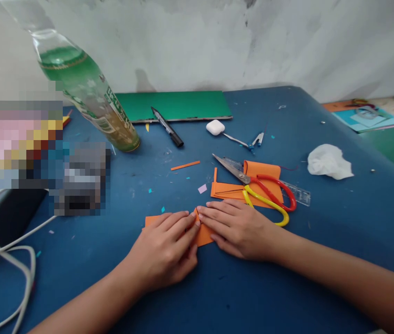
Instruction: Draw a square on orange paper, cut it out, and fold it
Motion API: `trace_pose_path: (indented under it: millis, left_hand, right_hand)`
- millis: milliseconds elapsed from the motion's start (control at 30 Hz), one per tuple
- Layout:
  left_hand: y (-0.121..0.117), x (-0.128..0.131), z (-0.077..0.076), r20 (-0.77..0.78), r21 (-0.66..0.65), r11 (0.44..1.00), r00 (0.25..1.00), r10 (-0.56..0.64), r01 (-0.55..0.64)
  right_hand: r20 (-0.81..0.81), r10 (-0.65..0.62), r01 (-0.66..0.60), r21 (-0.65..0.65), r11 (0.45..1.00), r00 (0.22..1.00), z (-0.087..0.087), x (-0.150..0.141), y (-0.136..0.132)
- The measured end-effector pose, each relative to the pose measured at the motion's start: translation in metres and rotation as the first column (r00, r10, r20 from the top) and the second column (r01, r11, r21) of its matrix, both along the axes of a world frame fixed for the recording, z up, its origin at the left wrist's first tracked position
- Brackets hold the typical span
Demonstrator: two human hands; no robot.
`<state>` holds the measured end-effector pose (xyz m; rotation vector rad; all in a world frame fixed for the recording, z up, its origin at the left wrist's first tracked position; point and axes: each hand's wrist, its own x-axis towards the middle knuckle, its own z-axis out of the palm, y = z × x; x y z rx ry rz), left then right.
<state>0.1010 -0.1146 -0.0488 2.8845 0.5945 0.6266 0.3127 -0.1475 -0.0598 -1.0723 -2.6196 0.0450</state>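
A folded piece of orange paper [204,237] lies on the blue table under both hands, with a raised crease between my fingertips. My left hand [165,246] is closed on its left part, fingers bent over it and thumb tucked near the lower edge. Lying flat with fingers stretched, my right hand [242,227] presses down on the right part. Just beyond that hand are scissors [241,176] with red and yellow handles, blades apart. They rest on more folded orange paper [261,169] and a clear ruler [301,195]. Much of the paper under my palms is hidden.
A green-labelled bottle [89,88] stands at the back left, near a black marker [167,127] and a green board [179,105]. A white earphone case [215,127], crumpled tissue [329,161], orange strip [185,165] and paper scraps lie about. White cable [30,264] loops at left.
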Motion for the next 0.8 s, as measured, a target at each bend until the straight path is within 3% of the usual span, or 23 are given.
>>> trace_pose_path:
  millis: [567,800]
  left_hand:
    - [-0.0038,0.0008,-0.0054,0.020,0.063,0.998,1.000,-0.012,0.010]
    - [-0.0016,-0.0002,0.0016,-0.065,-0.140,0.989,0.997,0.043,-0.052]
  right_hand:
    - [-0.001,-0.074,0.073,-0.034,0.997,0.997,0.0008,-0.0033,-0.0039]
    - [-0.025,-0.023,0.023,0.006,1.000,0.999,-0.0004,-0.0011,-0.0017]
